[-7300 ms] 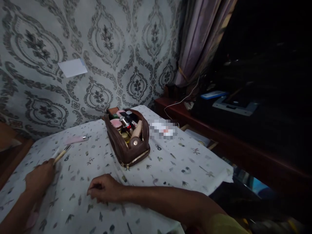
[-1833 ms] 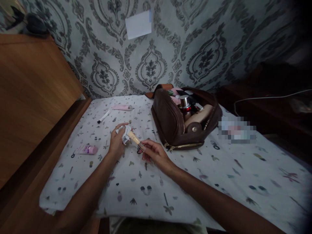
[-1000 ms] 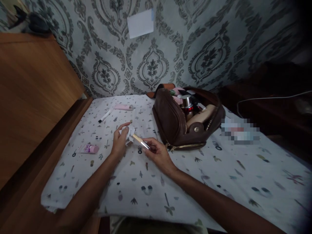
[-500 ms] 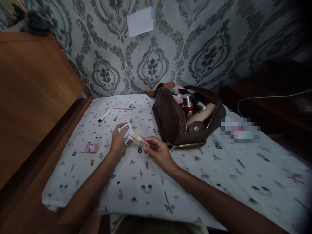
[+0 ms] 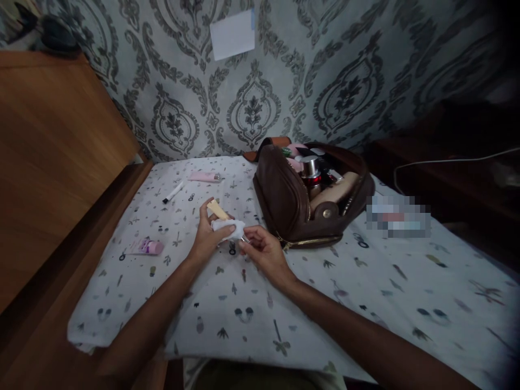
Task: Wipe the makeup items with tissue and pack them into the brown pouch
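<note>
My left hand (image 5: 209,233) is closed on a crumpled white tissue (image 5: 229,228), pressing it around the middle of a small beige cosmetic tube (image 5: 217,209). The tube's flat beige end sticks out beyond the tissue, up and to the left. With its fingertips my right hand (image 5: 262,249) pinches the tube's shiny cap end, which shows just past the tissue. Behind the right hand stands an unzipped brown cosmetic bag (image 5: 276,189), filled with bottles and other items.
On the patterned white cloth (image 5: 219,330) lie a pink tube (image 5: 203,177), a slim white tube with a black tip (image 5: 174,192) and a purple-capped tube (image 5: 149,246). A wooden cabinet (image 5: 60,146) borders the left. A blurred-out item (image 5: 398,216) lies right of the bag.
My left hand and the tissue have slid along the tube toward its cap, leaving the far end exposed. The right hand keeps its pinch at the cap end.
</note>
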`<state>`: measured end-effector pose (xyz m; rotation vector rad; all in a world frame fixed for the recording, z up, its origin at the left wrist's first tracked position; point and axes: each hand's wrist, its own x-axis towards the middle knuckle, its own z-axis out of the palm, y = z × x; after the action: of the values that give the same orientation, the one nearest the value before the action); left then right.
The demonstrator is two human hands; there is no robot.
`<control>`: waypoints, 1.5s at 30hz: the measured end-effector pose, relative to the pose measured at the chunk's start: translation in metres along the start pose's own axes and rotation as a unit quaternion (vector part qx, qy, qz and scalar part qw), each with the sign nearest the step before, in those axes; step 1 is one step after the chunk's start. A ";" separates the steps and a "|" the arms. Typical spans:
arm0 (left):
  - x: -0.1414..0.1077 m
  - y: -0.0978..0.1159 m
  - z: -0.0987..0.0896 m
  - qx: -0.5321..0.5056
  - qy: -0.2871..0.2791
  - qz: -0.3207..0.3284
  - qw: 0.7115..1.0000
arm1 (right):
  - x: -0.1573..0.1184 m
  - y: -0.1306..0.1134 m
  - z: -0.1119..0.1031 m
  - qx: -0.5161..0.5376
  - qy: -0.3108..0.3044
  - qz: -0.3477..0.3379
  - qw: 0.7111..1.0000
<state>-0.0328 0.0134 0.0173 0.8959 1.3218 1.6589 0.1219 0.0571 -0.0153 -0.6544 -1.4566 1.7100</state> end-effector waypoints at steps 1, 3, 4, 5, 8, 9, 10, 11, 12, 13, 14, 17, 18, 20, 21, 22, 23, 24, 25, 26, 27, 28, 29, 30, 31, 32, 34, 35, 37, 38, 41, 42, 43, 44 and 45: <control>-0.001 0.001 -0.001 0.012 -0.013 0.005 1.000 | 0.000 -0.001 0.000 0.005 -0.007 0.009 1.000; -0.001 0.003 -0.001 0.035 -0.033 0.010 0.999 | -0.001 -0.003 0.001 0.009 -0.022 0.023 0.999; -0.002 0.005 -0.002 0.045 -0.039 0.012 0.998 | -0.001 -0.004 0.001 0.010 -0.030 0.027 0.999; -0.001 0.006 -0.002 0.051 -0.041 0.014 0.998 | -0.002 -0.006 0.001 0.011 -0.037 0.030 0.999; 0.000 0.009 -0.003 0.059 -0.014 0.024 0.998 | -0.002 -0.010 0.001 0.017 -0.043 0.034 0.998; 0.000 0.010 -0.004 0.062 0.005 0.023 0.998 | -0.002 -0.010 0.001 0.021 -0.045 0.036 0.998; 0.001 0.011 -0.005 0.065 0.027 0.020 0.997 | -0.002 -0.011 0.001 0.025 -0.046 0.038 0.998; 0.001 0.011 -0.005 0.069 0.049 0.017 0.996 | -0.003 -0.011 0.001 0.027 -0.050 0.039 0.998; 0.000 0.012 -0.006 0.073 0.067 0.015 0.995 | -0.003 -0.010 0.000 0.024 -0.056 0.040 0.997; 0.000 0.012 -0.006 0.075 0.082 0.014 0.994 | -0.003 -0.008 0.000 0.018 -0.064 0.042 0.997; 0.000 0.012 -0.007 0.074 0.093 0.014 0.993 | -0.003 -0.007 -0.001 0.013 -0.068 0.044 0.997; 0.001 0.009 -0.008 0.060 0.122 0.013 0.991 | -0.001 0.000 -0.002 0.011 -0.068 0.047 0.997; 0.002 0.008 -0.009 0.051 0.132 0.016 0.990 | 0.000 0.001 -0.001 0.018 -0.061 0.046 0.997; 0.004 0.006 -0.009 0.035 0.147 0.024 0.988 | 0.002 0.004 -0.001 0.032 -0.043 0.042 0.998; 0.004 0.005 -0.009 0.028 0.151 0.027 0.988 | 0.002 0.004 0.000 0.037 -0.033 0.040 0.998; 0.005 0.005 -0.009 0.020 0.154 0.024 0.988 | 0.003 0.004 0.000 0.042 -0.022 0.038 0.998; 0.005 0.006 -0.008 0.012 0.154 0.018 0.988 | 0.003 0.003 0.000 0.043 -0.014 0.039 0.998; 0.005 0.006 -0.008 0.005 0.153 0.008 0.988 | 0.003 0.002 0.000 0.042 -0.011 0.041 0.998; 0.004 0.007 -0.007 -0.002 0.150 -0.003 0.989 | 0.003 0.000 0.000 0.039 -0.011 0.046 0.998; 0.004 0.008 -0.007 -0.008 0.145 -0.013 0.989 | 0.003 -0.002 0.000 0.037 -0.013 0.051 0.998; 0.004 0.009 -0.007 -0.013 0.139 -0.020 0.990 | 0.002 -0.004 0.000 0.036 -0.018 0.056 0.998; 0.003 0.010 -0.006 -0.016 0.133 -0.022 0.991 | 0.001 -0.006 0.000 0.038 -0.024 0.062 0.997; 0.003 0.010 -0.006 -0.017 0.126 -0.022 0.992 | 0.001 -0.007 0.000 0.044 -0.031 0.068 0.996; 0.003 0.009 -0.006 -0.015 0.118 -0.021 0.993 | 0.000 -0.009 0.001 0.051 -0.036 0.075 0.995; 0.003 0.009 -0.005 -0.011 0.109 -0.019 0.994 | -0.001 -0.010 0.001 0.059 -0.040 0.080 0.994; 0.003 0.008 -0.005 -0.005 0.098 -0.020 0.995 | -0.001 -0.011 0.001 0.067 -0.044 0.085 0.993; 0.002 0.007 -0.004 0.009 0.061 -0.033 0.998 | -0.001 -0.011 0.001 0.083 -0.049 0.092 0.991; 0.001 0.006 -0.004 0.015 0.034 -0.041 0.998 | 0.000 -0.011 0.001 0.093 -0.051 0.094 0.990; 0.001 0.005 -0.004 0.029 -0.024 -0.051 0.998 | 0.001 -0.010 0.001 0.115 -0.055 0.102 0.987; 0.000 0.004 -0.004 0.034 -0.047 -0.052 0.997 | 0.001 -0.010 0.001 0.128 -0.057 0.109 0.984; 0.000 0.003 -0.006 0.048 -0.071 -0.041 0.995 | 0.002 -0.010 0.001 0.164 -0.062 0.137 0.975; 0.001 0.002 -0.006 0.051 -0.068 -0.033 0.996 | 0.002 -0.010 0.001 0.171 -0.064 0.145 0.973; 0.001 0.002 -0.007 0.053 -0.062 -0.026 0.996 | 0.001 -0.010 0.001 0.172 -0.066 0.150 0.971; 0.001 0.001 -0.007 0.053 -0.057 -0.020 0.997 | 0.001 -0.011 0.001 0.167 -0.069 0.151 0.972; 0.001 0.001 -0.006 0.052 -0.053 -0.018 0.997 | 0.001 -0.011 0.001 0.156 -0.073 0.151 0.973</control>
<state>-0.0391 0.0115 0.0169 1.0014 1.3530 1.5061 0.1231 0.0579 -0.0046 -0.6097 -1.1883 2.2072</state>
